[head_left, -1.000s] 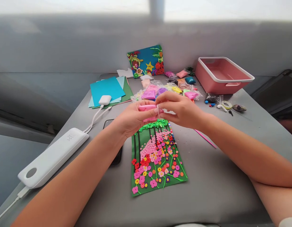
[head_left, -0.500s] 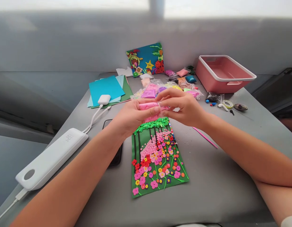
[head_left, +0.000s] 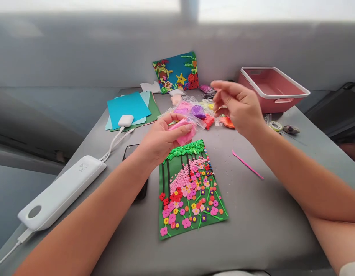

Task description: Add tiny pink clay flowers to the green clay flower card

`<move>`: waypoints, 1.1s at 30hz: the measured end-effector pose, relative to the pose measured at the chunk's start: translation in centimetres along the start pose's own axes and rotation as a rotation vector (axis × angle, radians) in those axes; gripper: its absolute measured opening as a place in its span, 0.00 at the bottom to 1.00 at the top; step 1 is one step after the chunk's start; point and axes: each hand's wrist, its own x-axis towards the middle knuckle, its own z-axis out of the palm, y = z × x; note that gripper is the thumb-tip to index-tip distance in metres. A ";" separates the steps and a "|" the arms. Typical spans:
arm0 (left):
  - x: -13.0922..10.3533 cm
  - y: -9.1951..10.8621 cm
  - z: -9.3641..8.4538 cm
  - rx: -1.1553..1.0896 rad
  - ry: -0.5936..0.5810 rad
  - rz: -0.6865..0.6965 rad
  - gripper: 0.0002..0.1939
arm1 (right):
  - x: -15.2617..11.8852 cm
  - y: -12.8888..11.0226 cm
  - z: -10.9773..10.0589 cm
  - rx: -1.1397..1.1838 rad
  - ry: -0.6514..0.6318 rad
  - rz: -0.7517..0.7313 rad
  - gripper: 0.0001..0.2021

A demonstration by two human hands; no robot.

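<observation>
My left hand (head_left: pixel 163 140) is closed on a clear plastic bag of pink clay (head_left: pixel 185 132), thumb on top, above the far end of a green sheet (head_left: pixel 173 172). That sheet carries clay flowers, dark stems and a leafy green band. My right hand (head_left: pixel 237 105) is raised to the right of the bag, apart from it, with thumb and fingertips drawn together in a pinch. Whatever sits between those fingertips is too small to make out. Behind both hands lie bags of coloured clay, among them a purple one (head_left: pixel 198 111).
A pink thin tool (head_left: pixel 248 164) lies at right. Farther back stand a pink bin (head_left: pixel 281 101) and an undersea clay picture (head_left: pixel 177 71). At left are coloured sheets (head_left: pixel 128 109), a white earphone case (head_left: pixel 125 121), a white power bank (head_left: pixel 62 191) and a phone (head_left: pixel 141 191).
My right hand has left the pink clay bag and moved up and to the right, its fingers now pinched. My left hand keeps the bag, whose open top now shows.
</observation>
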 end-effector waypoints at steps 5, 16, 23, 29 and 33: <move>-0.4 0.2 0.3 0.093 0.031 0.053 0.20 | -1.1 1.2 1.6 -0.068 -0.293 0.159 0.25; -0.6 -0.2 -0.1 0.359 0.062 0.230 0.16 | -2.1 0.7 2.7 -0.117 -0.264 0.131 0.28; -0.8 0.1 0.6 0.296 0.069 0.220 0.16 | -2.0 0.1 2.5 -0.117 -0.275 -0.030 0.25; -0.8 0.0 0.7 0.184 0.159 0.317 0.15 | -2.3 0.3 2.7 -0.092 -0.283 -0.003 0.25; -0.8 0.0 0.7 0.141 0.134 0.271 0.15 | -2.4 0.5 2.9 0.000 -0.217 0.015 0.23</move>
